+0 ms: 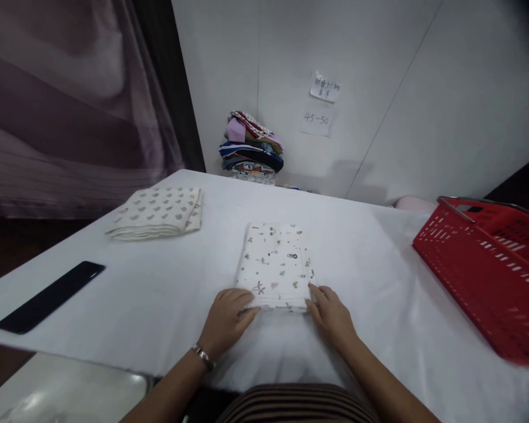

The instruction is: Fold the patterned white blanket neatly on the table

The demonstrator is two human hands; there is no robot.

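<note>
A white folded cloth with small printed figures and plants lies flat on the white-covered table in front of me. My left hand, with a metal bracelet at its wrist, holds the near left corner, fingers over the top and thumb at the front edge. At the near right corner, my right hand has its fingertips and thumb closed on the edge. The cloth's underside is hidden. Off to the left rests another folded cloth, cream with rows of grey-green leaf shapes.
A long black flat object lies near the table's left edge. The red plastic basket stands at the right on the white tabletop. Behind the table is a pile of folded fabrics by the wall. A pinkish curtain hangs at left.
</note>
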